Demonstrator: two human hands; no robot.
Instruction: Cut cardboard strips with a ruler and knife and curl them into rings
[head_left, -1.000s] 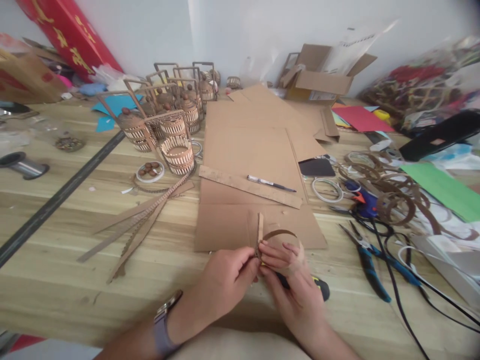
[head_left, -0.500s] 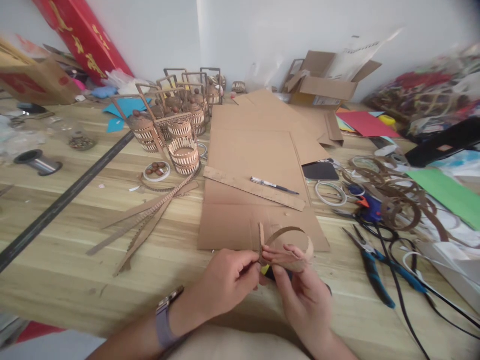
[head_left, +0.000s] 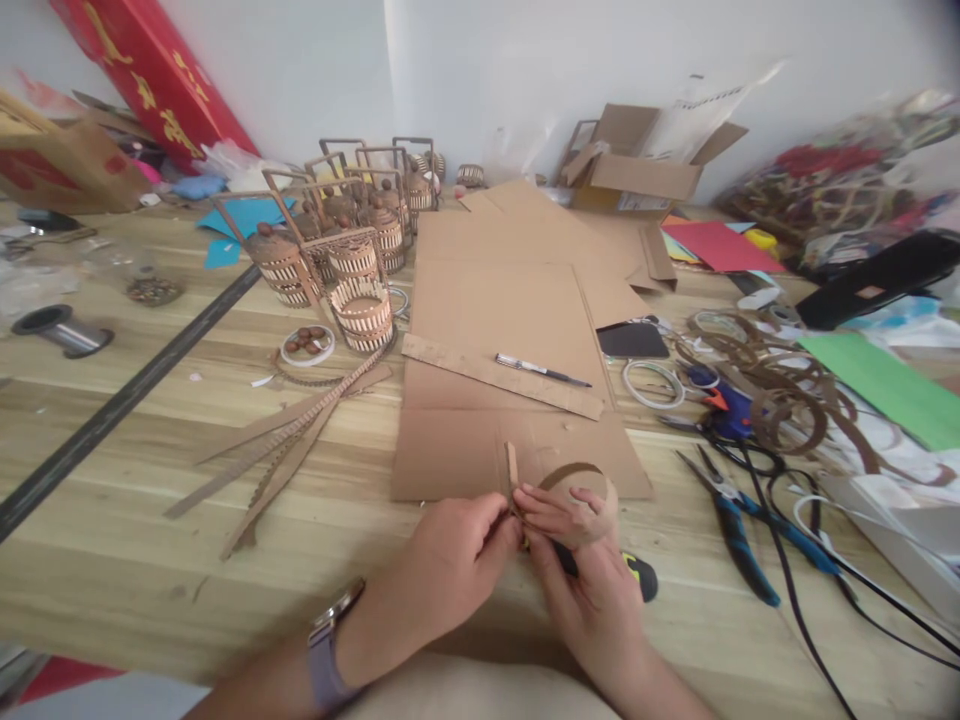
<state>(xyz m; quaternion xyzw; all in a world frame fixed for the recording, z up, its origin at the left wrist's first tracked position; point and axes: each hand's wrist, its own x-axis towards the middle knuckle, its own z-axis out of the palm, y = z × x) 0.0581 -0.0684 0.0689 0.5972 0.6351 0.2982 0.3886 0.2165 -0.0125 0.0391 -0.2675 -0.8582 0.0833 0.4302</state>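
My left hand (head_left: 457,560) and my right hand (head_left: 581,570) meet near the table's front edge, both pinched on a thin brown cardboard strip (head_left: 574,472). The strip is bent into a loop that curves over my right fingers, and one end sticks up between the hands. A black and yellow tool (head_left: 637,575) lies on the table under my right hand. A watch sits on my left wrist. Just beyond the hands lies a flat cardboard sheet (head_left: 495,330) with a cardboard ruler strip (head_left: 499,373) and a pen (head_left: 534,369) on it.
Several small cardboard lanterns (head_left: 352,265) stand at the back left, with loose cardboard strips (head_left: 289,440) in front of them. Blue-handled pliers (head_left: 731,520), black cables, curled cardboard rings (head_left: 787,385) and coloured paper lie to the right. An open carton (head_left: 637,160) stands by the wall.
Both hands dropped slightly toward the table with the loop still pinched between them; the loop looks tighter against my right fingers. The view shifted a little.
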